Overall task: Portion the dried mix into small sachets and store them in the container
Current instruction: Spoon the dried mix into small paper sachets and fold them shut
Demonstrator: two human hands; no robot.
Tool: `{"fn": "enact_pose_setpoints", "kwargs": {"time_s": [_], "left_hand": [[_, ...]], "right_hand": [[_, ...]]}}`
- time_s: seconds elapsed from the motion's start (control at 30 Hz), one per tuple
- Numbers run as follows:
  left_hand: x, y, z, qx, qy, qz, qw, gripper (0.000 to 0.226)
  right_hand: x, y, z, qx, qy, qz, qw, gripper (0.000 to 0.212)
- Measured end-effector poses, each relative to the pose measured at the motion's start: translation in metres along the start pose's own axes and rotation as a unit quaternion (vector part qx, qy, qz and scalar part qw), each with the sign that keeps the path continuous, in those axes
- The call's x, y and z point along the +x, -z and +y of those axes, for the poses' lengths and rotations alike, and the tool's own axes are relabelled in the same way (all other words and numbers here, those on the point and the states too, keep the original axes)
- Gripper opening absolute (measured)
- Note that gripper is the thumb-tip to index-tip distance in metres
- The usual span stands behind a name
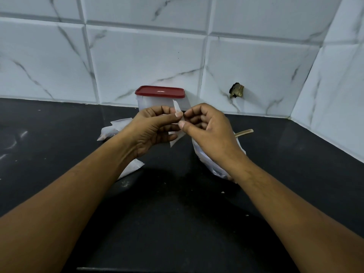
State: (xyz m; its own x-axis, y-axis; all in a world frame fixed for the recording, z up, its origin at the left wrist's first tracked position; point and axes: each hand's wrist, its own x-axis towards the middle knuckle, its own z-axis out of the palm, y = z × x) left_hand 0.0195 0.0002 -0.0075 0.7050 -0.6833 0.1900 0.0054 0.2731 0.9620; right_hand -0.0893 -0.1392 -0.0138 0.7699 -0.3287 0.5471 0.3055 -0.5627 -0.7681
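Item: one white sachet (176, 108), which I see pinched by both left hand (153, 131) and right hand (210, 133) above the surface (177, 203); red-lidded container (160, 100) just beyond them, far side.

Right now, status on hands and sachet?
Left hand and right hand pinch one sachet. Container behind, red lid on. Shut lid in the way.

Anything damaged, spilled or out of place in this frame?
Yes. The wall tile right of the red-lidded container has a jagged dark hole with something brassy in it. A few pale crumbs lie loose on the black countertop. The left hand and right hand both pinch a sachet; nothing odd there.
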Motion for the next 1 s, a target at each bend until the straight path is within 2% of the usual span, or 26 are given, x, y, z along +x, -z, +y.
{"fn": "enact_pose_setpoints", "kwargs": {"time_s": [0.07, 0.27, 0.47, 0.63, 0.77, 0.9, 1.0], "left_hand": [[0.0, 0.0, 0.0, 0.004, 0.0, -0.007, 1.0, 0.012], [-0.001, -0.002, -0.003, 0.022, 0.015, -0.03, 0.999, 0.011], [0.0, 0.0, -0.005, 0.026, 0.024, -0.027, 0.999, 0.021], [0.001, 0.0, -0.006, 0.035, 0.02, -0.019, 0.999, 0.007], [0.001, -0.002, -0.005, 0.054, 0.01, -0.018, 0.998, 0.016], [-0.001, -0.005, -0.006, 0.061, -0.003, -0.015, 0.998, 0.008], [-0.002, -0.005, -0.007, 0.063, -0.004, -0.014, 0.998, 0.02]], "right_hand": [[0.002, 0.002, 0.002, 0.002, -0.009, -0.001, 1.0, 0.013], [0.0, 0.001, 0.004, 0.01, -0.016, -0.029, 0.999, 0.026], [0.005, 0.005, 0.009, 0.005, -0.022, -0.049, 0.999, 0.009], [0.007, 0.005, 0.01, 0.007, -0.034, -0.047, 0.998, 0.016], [0.007, 0.006, 0.011, 0.016, -0.046, -0.048, 0.998, 0.016], [0.007, 0.008, 0.011, 0.062, -0.06, -0.048, 0.995, 0.011], [0.006, 0.01, 0.009, 0.09, -0.081, -0.044, 0.992, 0.004]]}}
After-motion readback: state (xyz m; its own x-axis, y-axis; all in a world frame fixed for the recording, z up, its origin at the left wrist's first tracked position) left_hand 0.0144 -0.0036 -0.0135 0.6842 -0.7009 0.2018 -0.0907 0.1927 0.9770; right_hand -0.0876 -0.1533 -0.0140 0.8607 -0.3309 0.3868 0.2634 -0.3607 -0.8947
